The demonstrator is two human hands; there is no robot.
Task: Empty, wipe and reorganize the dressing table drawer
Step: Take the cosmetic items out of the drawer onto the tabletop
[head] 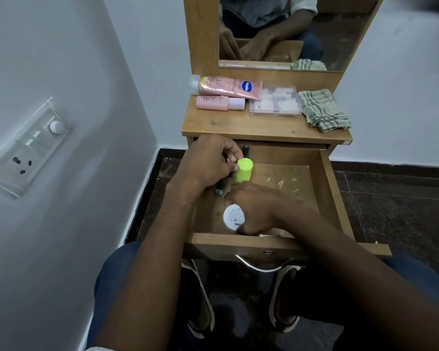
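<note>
The wooden drawer (336, 196) of the dressing table is pulled out over my knees. My left hand (208, 163) is curled at its back left. It seems to pinch a slim black stick (246, 148) with a silver end, and its fingertips touch the cap of an upright lime-green bottle (244, 171). Near the drawer's front left, my right hand (261, 207) grips a round white jar (234, 217) lying label up. A pale item (273, 233) is mostly hidden under my right wrist.
On the tabletop (251, 127) lie a pink Vaseline tube (226, 86), a small pink bottle (217, 102), a clear plastic box (275, 101) and a checked cloth (323, 110). White scraps (288, 183) dot the drawer floor. A switch panel (28, 145) is on the left wall.
</note>
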